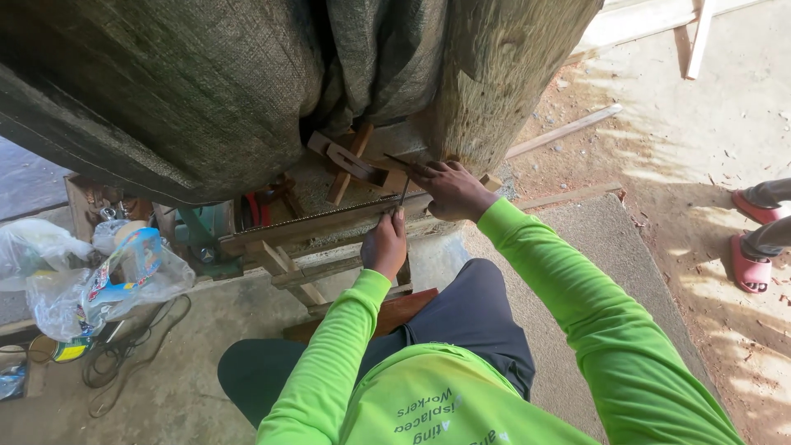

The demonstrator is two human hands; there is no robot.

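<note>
The right hand (451,191) pinches a thin dark file (404,191) at its upper end, while the left hand (385,245), closed at its 6 o'clock, grips the lower end, apparently to steady it across the toothed saw blade (329,216) clamped edge-up in a wooden vise (288,262). At 9 o'clock lie plastic bags (82,276); at 3 o'clock, another person's pink sandals (751,264).

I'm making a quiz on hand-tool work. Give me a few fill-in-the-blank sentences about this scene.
1. Both sleeves are bright ____.
2. The saw blade is clamped in a ____ frame.
3. The right hand holds a thin ____ over the blade.
4. The left hand rests on the ____.

Missing words: green; wooden; file; blade
</note>
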